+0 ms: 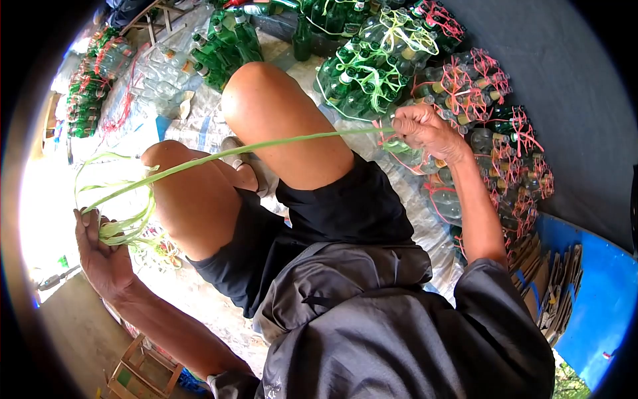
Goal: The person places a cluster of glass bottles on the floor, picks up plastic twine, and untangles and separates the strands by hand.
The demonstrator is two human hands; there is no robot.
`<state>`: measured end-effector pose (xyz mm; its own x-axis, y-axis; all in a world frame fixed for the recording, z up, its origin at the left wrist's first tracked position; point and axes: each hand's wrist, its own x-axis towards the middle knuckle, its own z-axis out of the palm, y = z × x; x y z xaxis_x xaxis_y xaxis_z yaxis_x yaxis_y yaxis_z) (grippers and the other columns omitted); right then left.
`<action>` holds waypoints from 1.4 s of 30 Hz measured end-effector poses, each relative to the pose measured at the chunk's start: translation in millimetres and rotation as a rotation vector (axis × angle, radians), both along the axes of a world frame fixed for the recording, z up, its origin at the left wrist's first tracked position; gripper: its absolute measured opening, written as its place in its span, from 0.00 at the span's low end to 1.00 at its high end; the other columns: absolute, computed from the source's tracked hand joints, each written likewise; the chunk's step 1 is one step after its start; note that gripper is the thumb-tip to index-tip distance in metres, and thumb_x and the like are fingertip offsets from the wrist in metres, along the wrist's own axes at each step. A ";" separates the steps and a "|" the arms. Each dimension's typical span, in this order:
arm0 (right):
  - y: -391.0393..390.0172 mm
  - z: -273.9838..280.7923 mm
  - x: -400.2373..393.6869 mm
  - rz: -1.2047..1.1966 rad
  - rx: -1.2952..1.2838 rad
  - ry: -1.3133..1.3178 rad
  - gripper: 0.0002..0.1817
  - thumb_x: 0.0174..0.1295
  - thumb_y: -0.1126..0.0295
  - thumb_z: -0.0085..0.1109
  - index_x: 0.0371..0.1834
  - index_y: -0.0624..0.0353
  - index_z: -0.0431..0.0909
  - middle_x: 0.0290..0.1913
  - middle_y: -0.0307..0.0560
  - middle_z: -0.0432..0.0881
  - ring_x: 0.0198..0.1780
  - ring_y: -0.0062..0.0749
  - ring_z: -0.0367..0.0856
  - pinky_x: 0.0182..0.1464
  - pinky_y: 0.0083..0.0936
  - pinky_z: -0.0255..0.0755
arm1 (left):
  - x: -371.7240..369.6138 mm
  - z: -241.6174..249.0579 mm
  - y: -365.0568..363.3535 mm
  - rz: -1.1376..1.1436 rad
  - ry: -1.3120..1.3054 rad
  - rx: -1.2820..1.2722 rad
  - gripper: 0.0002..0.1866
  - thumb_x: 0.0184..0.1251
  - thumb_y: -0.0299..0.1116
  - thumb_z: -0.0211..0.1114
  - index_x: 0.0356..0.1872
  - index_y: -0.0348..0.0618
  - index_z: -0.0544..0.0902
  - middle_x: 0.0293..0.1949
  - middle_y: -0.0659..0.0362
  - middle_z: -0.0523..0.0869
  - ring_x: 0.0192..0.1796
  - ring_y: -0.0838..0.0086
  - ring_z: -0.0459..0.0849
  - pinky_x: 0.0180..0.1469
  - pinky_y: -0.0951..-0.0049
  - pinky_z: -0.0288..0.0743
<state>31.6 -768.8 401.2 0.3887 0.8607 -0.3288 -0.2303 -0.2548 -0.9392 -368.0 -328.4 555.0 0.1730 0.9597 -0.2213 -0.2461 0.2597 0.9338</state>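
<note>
no legible text, bottle labels (226,40) too small and blurred (fisheye view), no readable numbers or signs

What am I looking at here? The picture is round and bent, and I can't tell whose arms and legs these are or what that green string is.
There is no machine here. One camera sits on a person's head and looks down, and its wide lens bends the edges. So the bare knees, black shorts and grey jacket are the wearer's own. The left hand grips a bunch of green plastic strips. One strip runs taut across the knees to the right hand, which is closed on its other end. On the ground ahead lie bundles of bottles: some tied with green strips, others tied with red ones. At the right stands a stack of flattened cardboard beside a blue surface.
</note>
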 end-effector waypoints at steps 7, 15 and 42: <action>-4.2 1.0 -3.3 -0.020 -0.048 0.041 0.18 0.75 0.56 0.66 0.30 0.57 0.82 0.22 0.27 0.72 0.21 0.09 0.60 0.22 0.17 0.51 | -20.8 -9.5 42.0 0.017 -0.037 0.053 0.11 0.77 0.35 0.69 0.50 0.38 0.85 0.45 0.58 0.92 0.39 0.79 0.82 0.43 0.76 0.76; 15.7 43.2 -36.5 -0.049 0.016 0.008 0.21 0.75 0.54 0.65 0.27 0.55 0.75 0.23 0.24 0.65 0.21 0.08 0.55 0.24 0.16 0.47 | 42.1 -9.4 -42.9 0.034 0.256 0.228 0.18 0.78 0.39 0.66 0.61 0.41 0.84 0.47 0.58 0.90 0.37 0.84 0.77 0.35 0.82 0.63; 38.8 26.1 -55.8 0.006 0.065 0.039 0.20 0.74 0.55 0.67 0.29 0.56 0.79 0.24 0.29 0.74 0.25 0.11 0.65 0.30 0.14 0.60 | 121.1 -61.0 -150.9 -0.673 0.301 0.097 0.09 0.78 0.37 0.69 0.50 0.45 0.85 0.27 0.72 0.78 0.25 0.89 0.69 0.25 0.84 0.59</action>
